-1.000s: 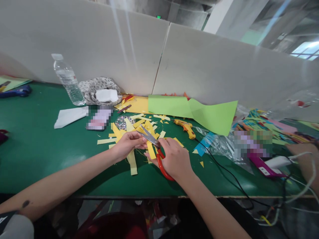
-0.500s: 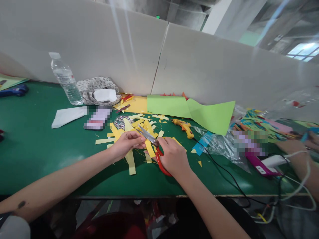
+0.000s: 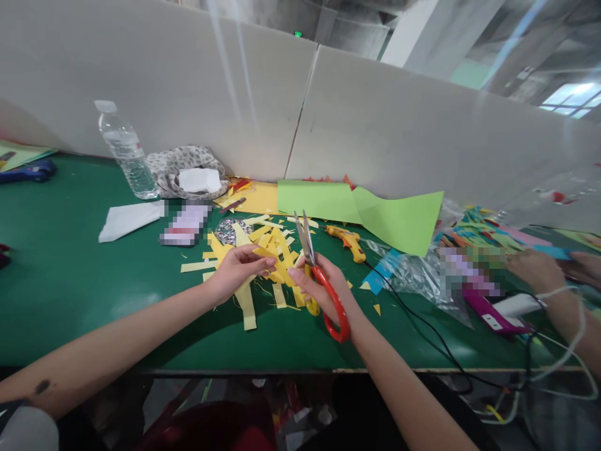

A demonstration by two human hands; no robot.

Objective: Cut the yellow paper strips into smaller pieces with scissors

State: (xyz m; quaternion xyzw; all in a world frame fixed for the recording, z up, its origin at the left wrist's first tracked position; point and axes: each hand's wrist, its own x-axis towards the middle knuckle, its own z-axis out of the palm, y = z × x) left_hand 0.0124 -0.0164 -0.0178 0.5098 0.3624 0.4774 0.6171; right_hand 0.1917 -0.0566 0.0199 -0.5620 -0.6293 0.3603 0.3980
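Note:
Scissors with red handles (image 3: 339, 316) rest in my right hand (image 3: 328, 282), which is closed around them. Their metal blades stand slightly apart and point up and away from me. Between the fingertips of my left hand (image 3: 235, 269), a small piece of yellow paper (image 3: 264, 252) is pinched. Beneath and between both hands lies a loose heap of yellow paper strips (image 3: 246, 307). Something yellow and curled (image 3: 312, 304) shows below my right hand; I cannot make out what it is. A disc of colourful sequins (image 3: 232, 232) sits just behind the heap.
Behind the strips lie a yellow glue gun (image 3: 348, 241) with its black cord and a green sheet (image 3: 319, 197). A water bottle (image 3: 126, 153), a cloth pouch (image 3: 188, 160) and a phone (image 3: 188, 224) are at left. Another person's hand (image 3: 535, 270) is near coloured strips at right.
My right hand has drawn the scissors away from the paper in my left hand and turned their blades upward. My left hand stays in nearly the same place.

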